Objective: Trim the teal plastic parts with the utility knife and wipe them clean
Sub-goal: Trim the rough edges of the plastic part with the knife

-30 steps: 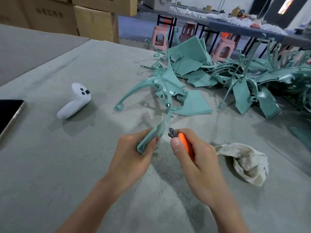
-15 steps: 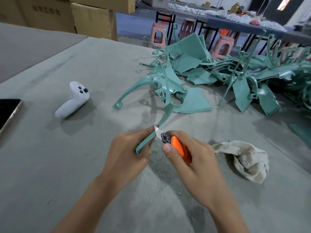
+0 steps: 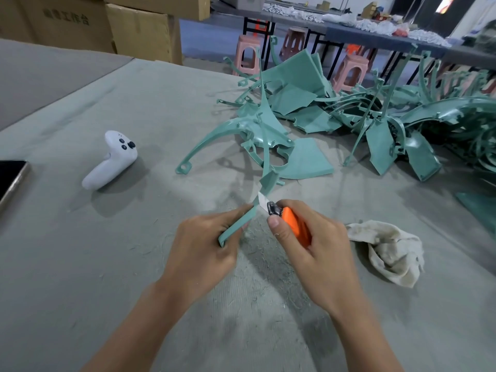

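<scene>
teal part is gripped at its near end by the left hand, raised over the grey table. orange utility knife is clenched in the right hand, blade touching the part's edge. rag lies just right.

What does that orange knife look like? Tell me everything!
The knife has a bright orange handle that looks like plastic, a dark metal collar at the front and a short, pale, pointed blade pushed out. The right hand grips the handle, thumb by the collar, and hides most of it. The knife is tilted, with the blade pointing up and to the left, where it meets the edge of the thin teal part that the left hand holds.
</scene>
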`<state>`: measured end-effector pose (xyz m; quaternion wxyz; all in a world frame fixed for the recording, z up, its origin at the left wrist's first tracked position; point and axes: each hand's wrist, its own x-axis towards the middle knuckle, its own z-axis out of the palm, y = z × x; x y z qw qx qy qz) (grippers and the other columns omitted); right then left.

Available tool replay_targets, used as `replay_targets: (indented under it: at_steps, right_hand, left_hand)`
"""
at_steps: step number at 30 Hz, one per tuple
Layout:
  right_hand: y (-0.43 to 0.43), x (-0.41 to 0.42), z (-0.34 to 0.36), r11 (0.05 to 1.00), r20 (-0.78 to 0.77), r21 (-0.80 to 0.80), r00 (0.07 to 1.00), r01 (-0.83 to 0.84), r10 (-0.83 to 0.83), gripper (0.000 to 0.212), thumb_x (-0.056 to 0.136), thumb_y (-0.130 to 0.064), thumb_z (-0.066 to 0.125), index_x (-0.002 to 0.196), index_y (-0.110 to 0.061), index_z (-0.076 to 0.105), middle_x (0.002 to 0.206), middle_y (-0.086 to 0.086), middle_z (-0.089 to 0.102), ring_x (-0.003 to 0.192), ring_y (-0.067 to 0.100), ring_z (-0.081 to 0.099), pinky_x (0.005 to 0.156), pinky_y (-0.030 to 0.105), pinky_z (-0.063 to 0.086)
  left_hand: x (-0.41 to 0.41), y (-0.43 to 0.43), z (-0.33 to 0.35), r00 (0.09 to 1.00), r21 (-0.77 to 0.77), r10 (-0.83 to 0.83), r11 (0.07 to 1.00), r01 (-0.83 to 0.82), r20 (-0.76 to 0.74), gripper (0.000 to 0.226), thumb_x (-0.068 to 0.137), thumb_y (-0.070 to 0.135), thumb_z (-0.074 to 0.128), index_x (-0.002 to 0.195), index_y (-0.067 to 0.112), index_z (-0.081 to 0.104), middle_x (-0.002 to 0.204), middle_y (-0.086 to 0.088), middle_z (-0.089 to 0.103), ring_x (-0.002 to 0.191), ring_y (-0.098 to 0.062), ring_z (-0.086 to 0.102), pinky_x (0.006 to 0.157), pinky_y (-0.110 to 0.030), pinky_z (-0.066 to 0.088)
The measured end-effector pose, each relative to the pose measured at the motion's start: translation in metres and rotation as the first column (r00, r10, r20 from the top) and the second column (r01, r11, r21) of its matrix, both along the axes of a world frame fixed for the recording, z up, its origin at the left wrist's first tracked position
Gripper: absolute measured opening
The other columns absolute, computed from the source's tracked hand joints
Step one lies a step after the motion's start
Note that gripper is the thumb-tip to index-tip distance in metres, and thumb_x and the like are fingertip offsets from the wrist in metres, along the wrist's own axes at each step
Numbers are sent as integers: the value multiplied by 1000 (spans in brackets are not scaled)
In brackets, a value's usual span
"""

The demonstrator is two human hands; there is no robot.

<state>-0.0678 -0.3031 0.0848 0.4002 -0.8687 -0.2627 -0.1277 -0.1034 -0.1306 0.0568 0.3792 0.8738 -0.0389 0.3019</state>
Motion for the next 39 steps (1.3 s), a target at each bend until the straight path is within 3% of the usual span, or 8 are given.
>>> replay_targets:
  at_steps: [5, 10, 12, 15, 18, 23, 29, 39]
  right_hand:
    - [-4, 8, -1, 987, 118, -72, 984, 145, -136, 34, 95, -54, 49, 99, -25, 64, 68, -10, 57, 60, 12, 54, 55, 35, 46]
    - [-18, 18, -1, 946, 132, -1, 938, 325, -322, 40, 95, -57, 45, 106, -22, 62, 66, -14, 50, 56, 6, 46, 55, 29, 35]
    - [-18, 16, 0, 970, 92, 63, 966, 236, -242, 36, 97, -55, 46, 102, -24, 62, 61, -12, 50, 51, 6, 45, 53, 23, 34]
    - [-7, 5, 1, 993, 14, 106, 999, -51, 50, 29, 98, -50, 46, 90, -26, 61, 56, -8, 49, 47, 7, 45, 48, 11, 30]
    - [0, -1, -2, 985, -27, 45, 985, -166, 168, 32, 98, -52, 47, 83, -27, 59, 58, -4, 48, 52, 13, 46, 51, 22, 34]
    - [-3, 0, -3, 987, -32, 40, 987, -158, 159, 34, 97, -54, 48, 79, -26, 58, 58, -1, 46, 53, 19, 46, 51, 30, 36]
    - [-7, 5, -5, 995, -48, 31, 995, -89, 91, 37, 95, -54, 48, 78, -23, 59, 57, 1, 48, 53, 20, 46, 52, 43, 40]
    - [-12, 12, -7, 980, 108, -66, 978, 188, -180, 33, 95, -51, 47, 91, -23, 63, 60, -10, 49, 55, 15, 51, 52, 37, 42]
  left_hand:
    - [-1, -1, 3, 1000, 26, 1, 1000, -1, 2, 33, 85, 17, 63, 118, 18, 66, 61, 17, 64, 40, -5, 46, 41, -6, 32]
    - [1, 1, 0, 1000, 25, 8, 1000, -8, -9, 31, 84, 14, 63, 112, 20, 72, 60, 16, 61, 43, -5, 47, 43, -10, 38]
    - [0, 2, 0, 1000, 41, 0, 999, 1, -14, 34, 83, 10, 63, 113, 22, 72, 68, 11, 70, 43, -7, 55, 41, -25, 48]
    - [1, 2, 2, 999, 76, -7, 997, 10, -31, 37, 80, 5, 65, 111, 23, 73, 71, 10, 72, 46, -6, 58, 43, -24, 50]
    - [0, 1, 6, 998, 85, 18, 996, -12, -66, 31, 79, 1, 64, 92, 28, 70, 50, 18, 46, 44, 0, 41, 46, -6, 30]
    - [-2, 2, 8, 999, 95, 20, 995, -17, -30, 25, 78, 4, 62, 92, 20, 75, 52, 26, 42, 47, 7, 39, 48, -4, 26]
    - [-3, 2, 5, 999, 157, -34, 987, 34, 1, 36, 77, 5, 66, 108, 21, 75, 65, 16, 66, 46, -4, 51, 42, -26, 44]
    - [-1, 2, 6, 998, 140, -48, 989, 54, -48, 32, 82, 12, 63, 111, 19, 74, 72, 12, 74, 41, -5, 52, 42, -17, 41]
